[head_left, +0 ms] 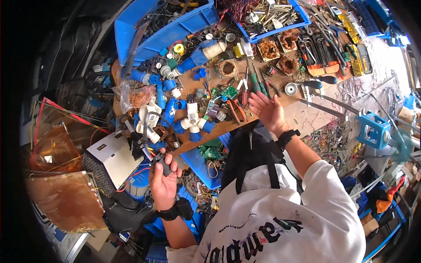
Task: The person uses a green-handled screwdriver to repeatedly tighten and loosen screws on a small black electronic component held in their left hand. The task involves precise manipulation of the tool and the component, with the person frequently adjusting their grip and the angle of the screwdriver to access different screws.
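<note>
My left hand (164, 182) is closed around a small dark grey block-shaped part (162, 164), just off the near left edge of the workbench (210, 140). Orange and red wires show beside this part; whether they join it is hard to see. Palm up and fingers spread, my right hand (268, 113) is over the bench's front edge and holds nothing. Orange-handled pliers (237, 110) and green-handled screwdrivers (258, 84) lie nearest to it. Between my hands sits a white pipe fitting with blue ends (193, 123), next to a green circuit board (229, 92).
Blue bins (184, 26) of cables and metal pieces (274, 17) stand at the back. Hex keys (320, 52) lie at the far right of the bench. Below its front edge is a blue crate (193, 164) with circuit boards. A white-topped box (116, 160) stands at left.
</note>
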Available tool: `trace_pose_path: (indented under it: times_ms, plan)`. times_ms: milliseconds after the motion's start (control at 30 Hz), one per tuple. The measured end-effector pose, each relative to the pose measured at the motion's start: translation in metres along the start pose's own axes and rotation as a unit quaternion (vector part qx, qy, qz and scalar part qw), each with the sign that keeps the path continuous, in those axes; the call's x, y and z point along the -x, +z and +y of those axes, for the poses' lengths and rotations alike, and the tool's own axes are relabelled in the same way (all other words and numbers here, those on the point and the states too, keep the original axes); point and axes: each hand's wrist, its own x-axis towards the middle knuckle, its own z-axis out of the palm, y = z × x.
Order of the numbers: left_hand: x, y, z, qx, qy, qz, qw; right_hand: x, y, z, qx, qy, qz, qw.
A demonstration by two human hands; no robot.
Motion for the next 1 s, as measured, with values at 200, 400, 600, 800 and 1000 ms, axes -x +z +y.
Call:
trace_pose_path:
  times_ms: [200,400,600,800,1000]
  plan:
    - [-0.010,0.017,-0.007,0.013,-0.003,0.020,1.000,-0.027,-0.014,0.003,0.089,0.009,0.071,0.993]
    - [-0.016,0.027,-0.015,0.024,-0.008,0.051,0.998,-0.038,-0.056,0.011,0.206,-0.104,0.259,0.938]
    - [-0.018,0.029,-0.021,0.041,-0.010,0.060,0.997,-0.052,-0.077,0.009,0.391,-0.189,0.223,0.873]
    - [-0.019,0.039,-0.015,0.076,-0.020,0.052,0.996,-0.071,-0.064,0.027,0.496,-0.183,0.300,0.794]
    - [-0.013,0.035,-0.017,0.091,-0.005,0.065,0.994,-0.071,-0.015,0.045,0.374,0.025,0.250,0.893]
